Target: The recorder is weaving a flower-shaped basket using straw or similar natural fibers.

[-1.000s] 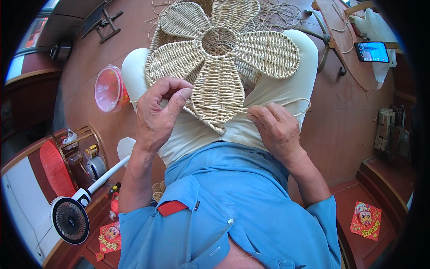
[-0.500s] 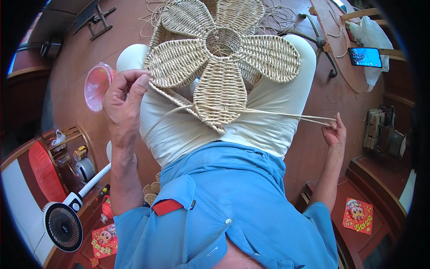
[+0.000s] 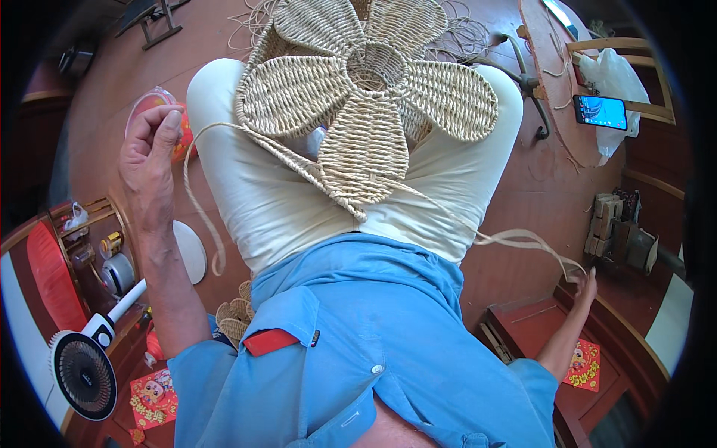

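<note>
A woven straw piece shaped like a flower [image 3: 364, 153], with wide petals round an open, ring-edged centre, rests across my thighs. Under it shows a braided straw rim [image 3: 302, 170] of a basket-like part. My left hand [image 3: 151, 168] is raised left of my knee, away from the weave, thumb and fingers pinched; whatever they hold, if anything, is too small to see. A loose cord end [image 3: 193, 201] curls down beside my left thigh. Far out to the right, my right hand [image 3: 582, 287] holds a slack, looped straw cord [image 3: 515, 237] that runs from the lowest petal.
Loose straw cords [image 3: 474, 37] lie on the floor beyond my knees. A phone [image 3: 601, 112] and a white plastic bag [image 3: 616, 75] are by a wooden chair at right. At left stand a fan [image 3: 84, 375] and a pink-red basin [image 3: 146, 101]. Woven pieces [image 3: 235, 313] lie by my left hip.
My left hand has left the weave's edge and moved left. My right hand has gone lower and farther right, and its cord has slackened. A cord end now hangs loose at left.
</note>
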